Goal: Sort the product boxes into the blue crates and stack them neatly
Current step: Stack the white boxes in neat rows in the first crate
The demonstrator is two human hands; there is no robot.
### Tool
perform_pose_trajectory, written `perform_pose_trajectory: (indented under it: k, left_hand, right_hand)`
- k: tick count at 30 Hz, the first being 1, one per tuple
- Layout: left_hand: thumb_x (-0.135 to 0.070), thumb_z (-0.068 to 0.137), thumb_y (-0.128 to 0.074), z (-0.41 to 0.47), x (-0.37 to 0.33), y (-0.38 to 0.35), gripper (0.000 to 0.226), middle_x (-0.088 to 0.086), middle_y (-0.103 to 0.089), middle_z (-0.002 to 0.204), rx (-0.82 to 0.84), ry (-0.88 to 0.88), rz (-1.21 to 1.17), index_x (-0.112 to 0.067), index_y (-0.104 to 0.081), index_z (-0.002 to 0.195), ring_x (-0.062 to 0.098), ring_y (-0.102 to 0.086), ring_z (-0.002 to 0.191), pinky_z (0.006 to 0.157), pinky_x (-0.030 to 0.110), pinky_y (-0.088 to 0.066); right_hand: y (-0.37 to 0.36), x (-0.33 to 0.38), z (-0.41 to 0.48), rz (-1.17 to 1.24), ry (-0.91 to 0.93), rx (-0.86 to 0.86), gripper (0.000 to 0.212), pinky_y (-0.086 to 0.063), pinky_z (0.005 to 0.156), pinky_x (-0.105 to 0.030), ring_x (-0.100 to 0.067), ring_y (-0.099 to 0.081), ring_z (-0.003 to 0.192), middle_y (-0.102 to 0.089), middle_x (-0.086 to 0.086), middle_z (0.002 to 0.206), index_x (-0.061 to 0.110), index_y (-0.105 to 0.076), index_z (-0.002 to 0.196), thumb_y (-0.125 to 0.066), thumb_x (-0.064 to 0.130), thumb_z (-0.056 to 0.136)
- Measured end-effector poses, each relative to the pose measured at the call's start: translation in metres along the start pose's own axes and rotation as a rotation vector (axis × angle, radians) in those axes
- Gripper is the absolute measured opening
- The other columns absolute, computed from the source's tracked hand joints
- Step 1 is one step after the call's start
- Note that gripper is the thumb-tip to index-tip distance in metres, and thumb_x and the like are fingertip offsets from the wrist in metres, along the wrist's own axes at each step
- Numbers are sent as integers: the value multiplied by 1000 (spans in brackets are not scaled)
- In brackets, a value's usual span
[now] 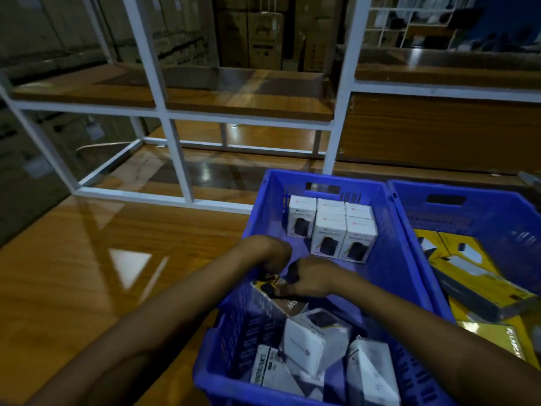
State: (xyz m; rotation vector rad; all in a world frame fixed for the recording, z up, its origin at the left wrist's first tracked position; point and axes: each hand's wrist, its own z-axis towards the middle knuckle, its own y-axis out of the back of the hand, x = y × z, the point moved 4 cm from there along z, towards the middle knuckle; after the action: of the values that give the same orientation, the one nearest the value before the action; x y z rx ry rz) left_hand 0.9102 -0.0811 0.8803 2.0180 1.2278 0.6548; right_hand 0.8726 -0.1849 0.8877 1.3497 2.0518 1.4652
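A blue crate (263, 200) stands in front of me on the wooden table. At its far end several white product boxes (330, 230) stand upright in neat rows. Loose white boxes (316, 341) lie jumbled at its near end. My left hand (272, 253) and my right hand (313, 278) meet over the crate's left side, both gripping a dark product box (278, 291) that lies tilted against the crate wall. A second blue crate (468, 206) to the right holds yellow boxes (474, 259).
A white metal shelf frame (175, 159) with wooden boards stands on the table behind the crates. Glossy wooden tabletop (102, 259) stretches to the left. Cardboard cartons (263, 39) are stacked in the dark background.
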Motion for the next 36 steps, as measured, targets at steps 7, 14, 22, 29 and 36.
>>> perform_pose_trajectory:
  k: [7, 14, 22, 29, 36]
  left_hand:
    - [-16, 75, -73, -3, -4, -15, 39, 12, -73, 103, 51, -11, -97, -8, -68, 112, 29, -71, 89, 70, 38, -57]
    - [-9, 72, -82, -10, -6, 20, 51, 7, -69, 100, -36, -61, -351, -10, -59, 118, 26, -68, 86, 81, 40, -58]
    - [-25, 78, -81, -14, 20, 75, 57, 1, -61, 108, -245, -118, -774, -17, -54, 128, 22, -63, 96, 70, 32, -57]
    - [-20, 86, -67, -8, 18, 95, 36, 19, -70, 115, -534, -269, -1649, -3, -64, 117, 36, -67, 108, 94, 50, -50]
    - [-16, 99, -45, 1, -2, 92, 24, 24, -66, 121, -573, -391, -2186, -9, -62, 114, 38, -66, 104, 87, 49, -54]
  right_hand:
    - [-31, 11, 8, -232, 17, -63, 42, -47, 65, -33, -26, -65, 91, -69, -6, 104, 19, -65, 97, -73, 54, 76]
    - [19, -20, 6, 289, -23, -126, 14, -51, 66, -29, -12, -64, 75, -69, 7, 84, 33, -65, 80, -75, 41, 75]
    - [62, -77, -4, 1052, -2, -596, 38, -54, 78, -26, -19, -68, 96, -71, -5, 105, 19, -65, 114, -77, 36, 82]
    - [76, -102, -16, 1601, -229, -870, 41, -53, 66, -32, -23, -70, 80, -76, -8, 94, 15, -71, 99, -48, 48, 99]
    - [64, -89, -6, 1805, -220, -577, 53, -56, 89, -54, -36, -69, 102, -75, -13, 106, 15, -66, 119, -37, 55, 100]
